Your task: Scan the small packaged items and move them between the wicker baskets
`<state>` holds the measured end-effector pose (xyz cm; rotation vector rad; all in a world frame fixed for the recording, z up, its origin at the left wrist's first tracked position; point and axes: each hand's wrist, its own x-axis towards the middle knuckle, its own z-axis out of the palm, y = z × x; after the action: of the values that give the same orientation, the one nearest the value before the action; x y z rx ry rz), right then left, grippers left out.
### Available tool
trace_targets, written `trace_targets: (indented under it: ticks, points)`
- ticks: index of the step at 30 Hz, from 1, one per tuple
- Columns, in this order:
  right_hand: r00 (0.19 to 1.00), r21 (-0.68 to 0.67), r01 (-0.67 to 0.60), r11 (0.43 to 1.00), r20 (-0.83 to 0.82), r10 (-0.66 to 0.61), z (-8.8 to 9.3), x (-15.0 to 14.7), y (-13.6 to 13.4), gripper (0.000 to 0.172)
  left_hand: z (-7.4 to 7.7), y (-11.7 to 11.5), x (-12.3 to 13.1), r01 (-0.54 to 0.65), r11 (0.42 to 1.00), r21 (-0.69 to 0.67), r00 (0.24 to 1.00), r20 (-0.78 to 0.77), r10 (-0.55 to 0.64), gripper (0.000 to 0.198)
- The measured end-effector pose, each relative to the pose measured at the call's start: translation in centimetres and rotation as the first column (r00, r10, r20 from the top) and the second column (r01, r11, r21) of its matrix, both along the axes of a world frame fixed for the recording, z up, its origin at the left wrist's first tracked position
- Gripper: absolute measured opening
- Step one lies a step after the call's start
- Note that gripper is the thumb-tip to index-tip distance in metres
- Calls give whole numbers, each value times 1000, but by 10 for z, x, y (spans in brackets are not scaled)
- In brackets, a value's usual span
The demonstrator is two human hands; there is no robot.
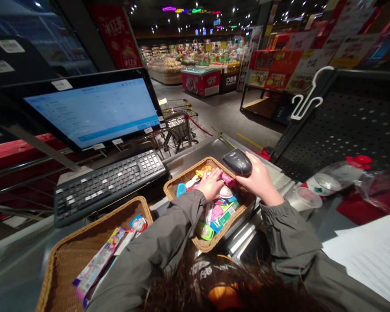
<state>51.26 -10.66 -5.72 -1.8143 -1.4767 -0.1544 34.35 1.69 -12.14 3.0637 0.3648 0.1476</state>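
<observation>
My right hand [260, 178] is wrapped round a black handheld barcode scanner [238, 162], held over the right rim of a wicker basket [202, 245]. My left hand [211, 185] reaches into that basket, its fingers apart over a heap of small colourful packets [222, 210]. A green packet [204, 231] lies at the basket's near end, and a blue item [181, 189] sits by its left wall. Under my left forearm, a second wicker basket [65, 242] holds a long purple packet [100, 262] and a round blue-and-red packet [138, 222].
A keyboard [110, 184] and a lit monitor [97, 110] stand at left. Plastic cups [304, 198] and paper sheets [370, 255] lie at right, below a black perforated panel [360, 117] with a white hanger [308, 97]. Beyond the counter stands a shopping cart [178, 125].
</observation>
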Motion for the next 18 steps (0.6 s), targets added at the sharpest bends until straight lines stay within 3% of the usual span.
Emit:
trace_targets:
  ticks: [4,8,18]
  points:
    - [1000,12,6,1000,1,-6,0,0,0,64,-5,1,2,6,999,-44,1000,6,-6,53]
    - [1000,20,-4,1000,1,4,1,-2,1,64,-9,-2,5,-42,997,-57,998,39,44,43]
    - [999,46,-35,998,20,34,9,-13,0,64,-13,-10,14,-34,999,-4,998,46,34,42]
